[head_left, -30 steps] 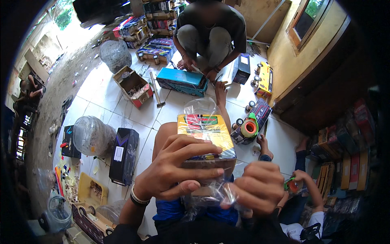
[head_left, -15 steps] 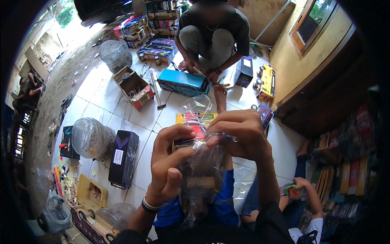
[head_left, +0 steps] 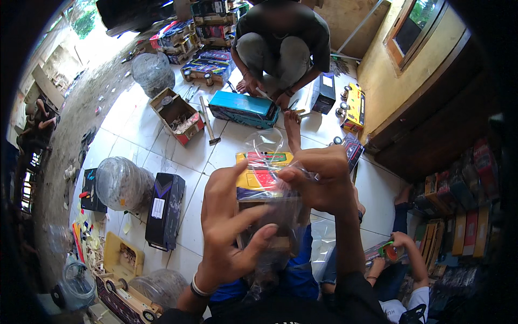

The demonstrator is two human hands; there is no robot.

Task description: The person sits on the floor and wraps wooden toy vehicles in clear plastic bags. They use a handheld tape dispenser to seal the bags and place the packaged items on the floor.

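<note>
In front of me stands a yellow and red toy bus [head_left: 261,175], covered by a clear plastic bag [head_left: 283,216] that hangs loosely towards my lap. My right hand [head_left: 321,175] pinches a gathered bit of the plastic near the bus's upper right edge. At the left side of the bus is my left hand [head_left: 226,227], its fingers spread and gripping nothing, the fingertips over or close to the plastic. My hands and the shiny film hide much of the bus's lower part.
Across from me a person [head_left: 283,48] squats over a teal toy bus [head_left: 243,108]. A hammer [head_left: 209,121], an open scrap box [head_left: 175,116], a large plastic jar [head_left: 124,183] and a black toy bus [head_left: 164,210] lie on the left. Another person's hand [head_left: 400,239] is at right.
My left hand has let go of the plastic and spread its fingers, uncovering more of the yellow bus. My right hand still pinches the film, slightly shifted.
</note>
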